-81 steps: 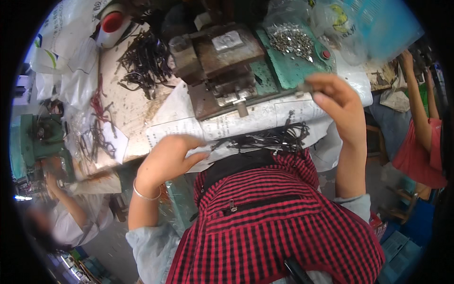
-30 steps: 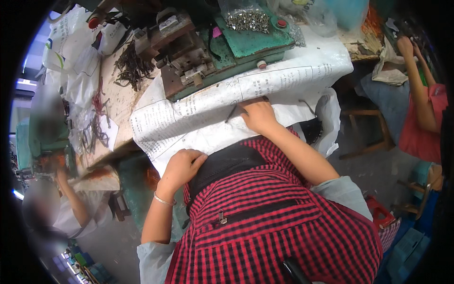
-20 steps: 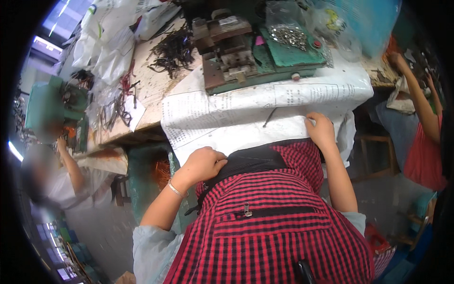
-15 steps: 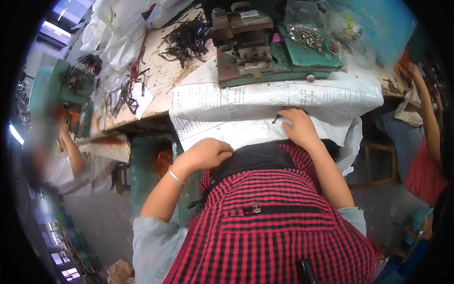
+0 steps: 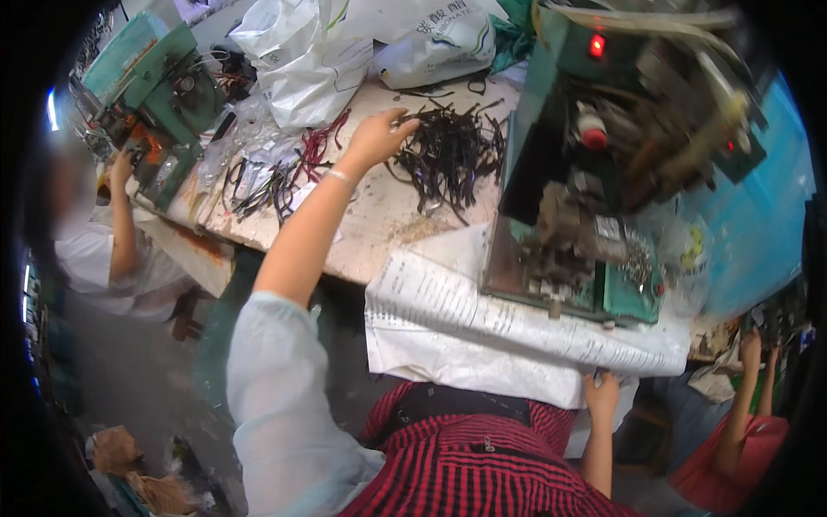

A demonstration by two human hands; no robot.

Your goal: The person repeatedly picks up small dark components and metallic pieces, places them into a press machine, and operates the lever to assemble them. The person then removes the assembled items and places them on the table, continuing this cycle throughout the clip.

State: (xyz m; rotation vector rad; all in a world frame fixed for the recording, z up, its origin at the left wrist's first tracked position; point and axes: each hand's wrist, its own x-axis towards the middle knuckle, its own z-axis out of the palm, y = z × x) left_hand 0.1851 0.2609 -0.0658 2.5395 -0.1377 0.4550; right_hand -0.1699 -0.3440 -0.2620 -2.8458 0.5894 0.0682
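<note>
Workbench (image 5: 370, 233): white plastic bags (image 5: 345, 39) at far edge; printed paper sheet (image 5: 482, 323) overhangs near edge. Left hand (image 5: 379, 138) pinches dark wires (image 5: 452, 155); right hand (image 5: 600, 396), fingers together, touches sheet.

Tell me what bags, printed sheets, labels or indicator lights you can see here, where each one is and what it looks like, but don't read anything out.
White plastic bags: far end of the bench, crumpled, with green and dark print.
Printed sheet: near bench edge, under the machine, white with rows of dark text; right hand at its edge.
Red light: lit, small, top of the green machine.
Left hand: on the dark strips, no label there.
</note>
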